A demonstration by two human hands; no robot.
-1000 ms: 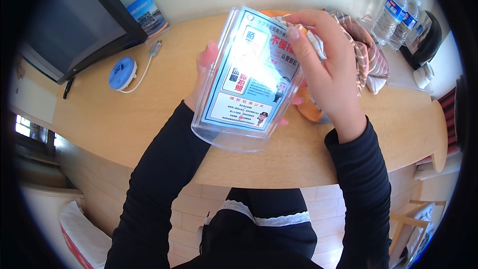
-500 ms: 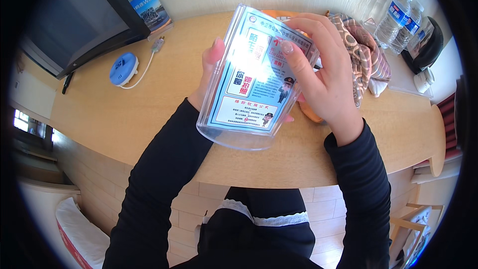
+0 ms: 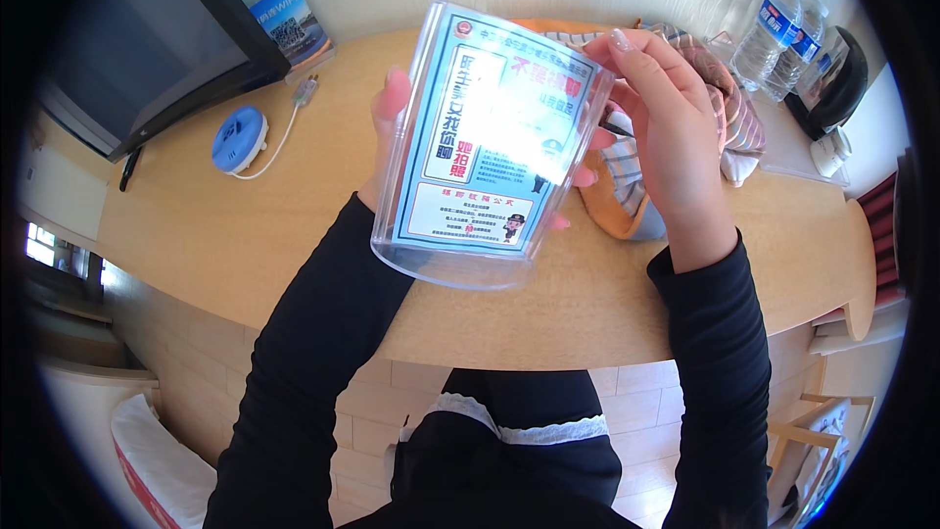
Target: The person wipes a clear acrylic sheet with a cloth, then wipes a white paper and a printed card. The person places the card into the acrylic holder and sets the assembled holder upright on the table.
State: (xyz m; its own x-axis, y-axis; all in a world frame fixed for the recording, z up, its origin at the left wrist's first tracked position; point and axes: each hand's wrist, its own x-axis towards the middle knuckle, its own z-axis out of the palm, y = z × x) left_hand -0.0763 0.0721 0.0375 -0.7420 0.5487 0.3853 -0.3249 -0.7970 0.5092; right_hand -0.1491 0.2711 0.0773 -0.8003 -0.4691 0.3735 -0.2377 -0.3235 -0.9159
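A clear acrylic sign holder (image 3: 460, 269) with a blue-bordered printed card inside is held tilted above the wooden desk. My left hand (image 3: 390, 108) grips it from behind: the thumb lies along its left edge, and fingertips show past the right edge. At the top right corner is my right hand (image 3: 671, 98), its thumb and bent fingers closed about that corner. Glare washes out the middle of the card. Behind my right hand lies a bundled cloth (image 3: 627, 198) in orange, grey and stripes, partly hidden by the hand and holder.
A monitor (image 3: 108, 49) stands at the left, with a blue-and-white round power socket (image 3: 241, 139) and its cord beside it. A small blue card stand (image 3: 294, 24) leans near the wall. Two water bottles (image 3: 769, 34), a black kettle (image 3: 837, 88) and a white cup (image 3: 830, 153) stand at right.
The sign holder has shifted slightly left and turned more upright. My right hand's thumb has slid off the card's face to the top right corner, uncovering more print.
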